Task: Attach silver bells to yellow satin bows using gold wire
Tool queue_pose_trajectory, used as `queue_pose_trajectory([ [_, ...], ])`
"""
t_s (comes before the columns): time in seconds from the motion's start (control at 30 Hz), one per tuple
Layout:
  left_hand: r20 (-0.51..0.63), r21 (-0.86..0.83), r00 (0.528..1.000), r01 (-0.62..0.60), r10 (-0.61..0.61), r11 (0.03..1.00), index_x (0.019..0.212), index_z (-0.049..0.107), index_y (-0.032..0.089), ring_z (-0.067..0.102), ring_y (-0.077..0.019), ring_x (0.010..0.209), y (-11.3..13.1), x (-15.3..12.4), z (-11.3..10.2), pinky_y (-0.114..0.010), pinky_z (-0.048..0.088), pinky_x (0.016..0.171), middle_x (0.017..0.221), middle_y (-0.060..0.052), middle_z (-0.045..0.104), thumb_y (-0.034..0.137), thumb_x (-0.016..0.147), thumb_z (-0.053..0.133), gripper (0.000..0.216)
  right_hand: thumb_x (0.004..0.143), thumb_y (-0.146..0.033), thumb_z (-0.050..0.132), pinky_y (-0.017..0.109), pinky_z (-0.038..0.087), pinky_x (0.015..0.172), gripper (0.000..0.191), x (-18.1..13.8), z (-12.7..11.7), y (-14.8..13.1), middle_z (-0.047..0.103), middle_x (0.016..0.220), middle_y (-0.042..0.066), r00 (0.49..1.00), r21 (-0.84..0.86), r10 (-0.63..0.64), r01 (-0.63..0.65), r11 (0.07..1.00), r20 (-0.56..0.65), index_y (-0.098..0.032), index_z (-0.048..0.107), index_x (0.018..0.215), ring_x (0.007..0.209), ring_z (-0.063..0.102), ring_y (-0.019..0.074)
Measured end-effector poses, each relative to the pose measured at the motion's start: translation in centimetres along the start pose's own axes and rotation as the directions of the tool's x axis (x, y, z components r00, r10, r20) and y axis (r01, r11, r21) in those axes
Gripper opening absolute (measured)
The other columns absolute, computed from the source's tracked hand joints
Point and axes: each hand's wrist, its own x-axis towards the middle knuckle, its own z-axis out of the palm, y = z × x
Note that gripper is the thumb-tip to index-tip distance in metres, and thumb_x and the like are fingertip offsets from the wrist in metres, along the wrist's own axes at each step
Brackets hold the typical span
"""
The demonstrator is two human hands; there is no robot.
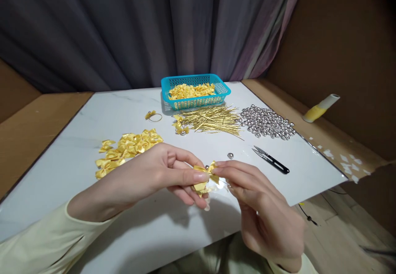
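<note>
A small yellow satin bow [202, 177] is pinched between my two hands just above the white tabletop [77, 113]. My left hand [154, 175] grips the bow's left side with thumb and fingers. On the right, the fingertips of my right hand [256, 200] press the bow's other side, and a thin gold wire seems to run through it. A single silver bell [230, 155] lies on the table just beyond my fingers.
A heap of yellow bows [126, 146] lies to the left. A teal basket [222, 88] of bows stands at the back, with gold wire ties [213, 119], silver bells [267, 122] and black thread snips [271, 160] in front. A yellow spool [320, 108] lies far right.
</note>
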Motion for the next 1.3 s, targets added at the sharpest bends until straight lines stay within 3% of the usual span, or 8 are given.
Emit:
queue_pose_trajectory([
  [0.5, 0.008, -0.02, 0.998, -0.054, 0.054, 0.998, 0.079, 0.075, 0.017, 0.075, -0.0117, 0.064, -0.5, 0.7, -0.3, -0.009, 0.057, 0.058, 0.067, 0.0, 0.079, 0.009, 0.08, 0.072, 0.008, 0.091, 0.004, 0.04, 0.047, 0.06, 0.086, 0.029, 0.5, 0.5, 1.0, 0.07, 0.105, 0.02, 0.987, -0.168, -0.156, 0.145, 0.975, -0.05, -0.009, 0.053, 0.113, 0.111, 0.064, 0.0261],
  [0.67, -0.01, 0.004, 0.993, -0.115, 0.115, 0.993, 0.081, 0.076, 0.02, 0.076, -0.0131, 0.068, -0.6, 0.5, -0.3, -0.009, 0.057, 0.059, 0.067, 0.002, 0.079, 0.011, 0.081, 0.071, 0.01, 0.089, 0.004, 0.045, 0.047, 0.058, 0.088, 0.028, -0.3, -0.2, 1.5, 0.069, 0.11, 0.022, 0.99, -0.28, -0.138, 0.136, 0.95, 0.012, -0.004, 0.06, 0.113, 0.117, 0.06, 0.0298],
  [0.8, -0.084, 0.015, 0.989, -0.124, 0.125, 0.992, 0.078, 0.075, 0.021, 0.077, -0.0148, 0.068, -0.4, 0.0, -0.1, -0.009, 0.058, 0.057, 0.067, 0.003, 0.078, 0.01, 0.078, 0.074, 0.011, 0.086, 0.005, 0.05, 0.045, 0.055, 0.087, 0.03, -0.7, -0.8, 1.7, 0.07, 0.106, 0.02, 0.992, -0.363, -0.123, 0.119, 0.924, 0.012, -0.004, 0.063, 0.112, 0.11, 0.06, 0.0293],
  [1.07, -0.125, 0.082, 0.969, -0.202, 0.211, 0.976, 0.076, 0.076, 0.022, 0.077, -0.0145, 0.07, -0.5, -0.3, 0.1, -0.006, 0.056, 0.059, 0.068, 0.005, 0.078, 0.01, 0.078, 0.074, 0.012, 0.081, 0.01, 0.047, 0.032, 0.052, 0.061, 0.044, -0.9, -1.1, 0.3, 0.067, 0.085, 0.01, 0.996, -0.138, 0.05, -0.06, 0.989, -0.071, -0.013, 0.059, 0.116, 0.078, 0.061, 0.0202],
  [1.3, -0.118, 0.119, 0.97, -0.199, 0.213, 0.973, 0.077, 0.076, 0.023, 0.076, -0.0137, 0.068, -0.4, 0.0, 0.0, -0.009, 0.057, 0.059, 0.067, 0.005, 0.078, 0.014, 0.078, 0.074, 0.009, 0.08, 0.012, 0.047, 0.034, 0.052, 0.065, 0.047, -0.6, -0.2, 0.2, 0.066, 0.089, 0.012, 0.995, -0.044, 0.072, -0.075, 0.996, -0.074, -0.011, 0.061, 0.119, 0.081, 0.06, 0.0208],
])
